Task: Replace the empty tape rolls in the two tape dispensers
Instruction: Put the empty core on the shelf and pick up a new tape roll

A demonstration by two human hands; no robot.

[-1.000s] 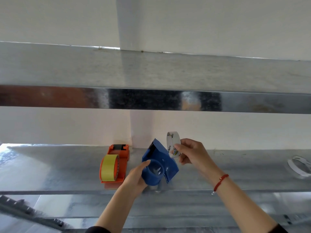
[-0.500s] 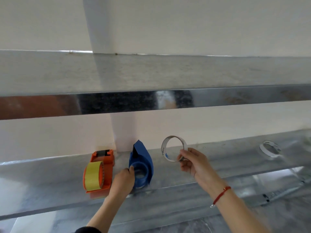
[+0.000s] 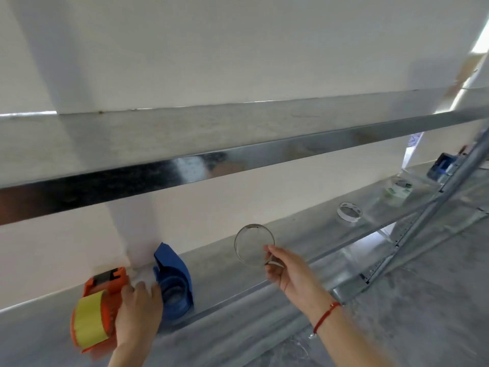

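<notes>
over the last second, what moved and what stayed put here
The right hand has pulled the empty tape ring out of the blue dispenser and carried it off to the right, held by its rim above the shelf. The left hand, which gripped the blue dispenser, has set it down and now rests between it and the orange dispenser. The orange dispenser with its yellow roll and the spare ring stayed put.

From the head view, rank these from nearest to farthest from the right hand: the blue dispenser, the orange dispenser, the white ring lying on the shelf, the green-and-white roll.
From the right hand:
1. White ring, up-shelf to its right.
2. Blue dispenser, to its left by the left hand; close to the ring's distance.
3. Green-and-white roll, farther right.
4. Orange dispenser, far left; too close to the roll to call.
</notes>
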